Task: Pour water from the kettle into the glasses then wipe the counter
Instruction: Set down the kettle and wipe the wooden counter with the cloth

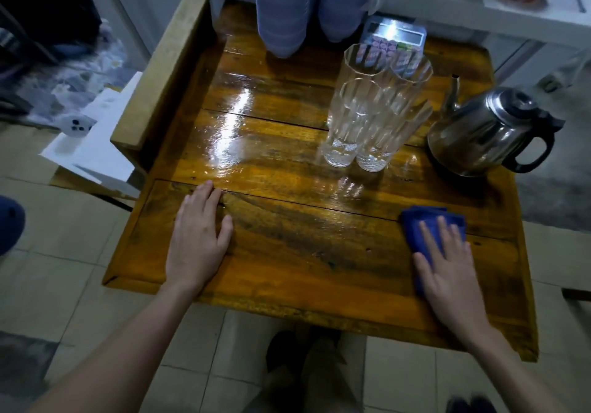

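Two tall clear glasses (361, 118) stand side by side on the wooden counter (287, 246), with water in them. To their right sits a steel kettle (479, 134) with a black handle, spout pointing to the far side. My right hand (447, 262) lies flat on a folded blue cloth (425, 217) near the counter's front right. My left hand (198, 240) rests flat on the bare wood at the front left, fingers together, holding nothing.
Two stacks of blue bowls (284, 9) stand at the counter's far edge, with a calculator (395, 39) behind the glasses. A raised wooden rail (166, 60) borders the left side. Tiled floor lies below the front edge.
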